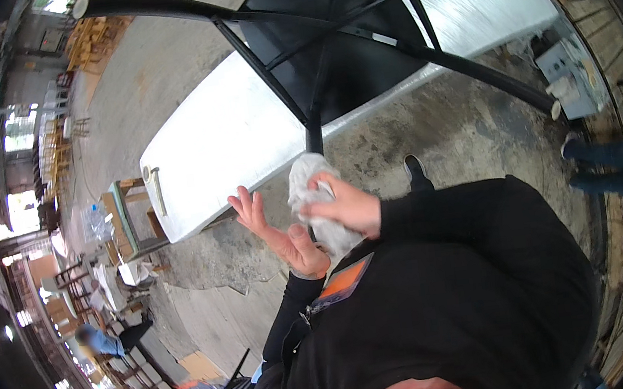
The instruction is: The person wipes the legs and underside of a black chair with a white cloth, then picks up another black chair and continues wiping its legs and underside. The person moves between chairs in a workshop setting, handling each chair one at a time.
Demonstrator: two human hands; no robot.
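Observation:
A white cloth is bunched around the near leg of a black chair; it hides the leg's end. My right hand is closed on the cloth, fingers curled over its side. Just left of it, my left hand is held open with the fingers spread, its wrist close to the cloth's lower part. The chair rests upside down, its round seat on a long table with a shiny white covering. Its legs and crossed braces point up and outward.
A tape-like tool lies on the table's left end. Beside that end stands a wooden frame. At the far right are a grey box-shaped unit and another person's legs. Another person is at the lower left, near stacked chairs.

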